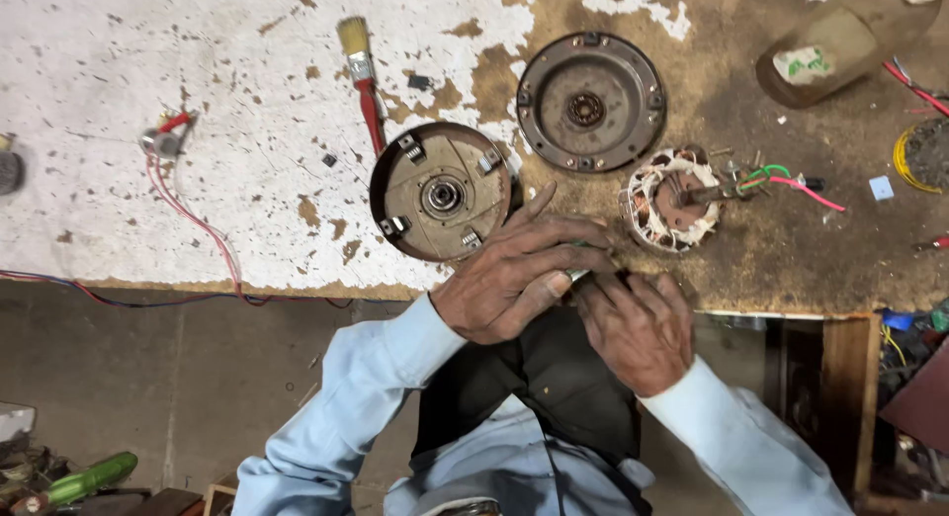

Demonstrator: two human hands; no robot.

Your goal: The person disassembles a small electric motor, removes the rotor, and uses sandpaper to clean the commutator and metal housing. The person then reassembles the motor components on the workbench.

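Note:
My left hand (pixel 509 279) and my right hand (pixel 638 323) meet at the workbench's front edge. Both are closed around a small silvery part (pixel 579 273) with a green trace; most of it is hidden by the fingers. My left index finger points up toward a round fan-motor cover (pixel 442 193) with a bearing in its middle, lying just beyond that hand. A wound stator (pixel 674 202) with copper coils and a shaft sits just beyond my right hand. A second round cover (pixel 591 101) lies farther back.
A red-handled paintbrush (pixel 362 76) lies left of the covers. Green and red wires (pixel 791 180) trail from the stator. A small part with red wires (pixel 168 138) sits at the left. A bottle (pixel 840 42) and a yellow ring (pixel 911 158) are at the right.

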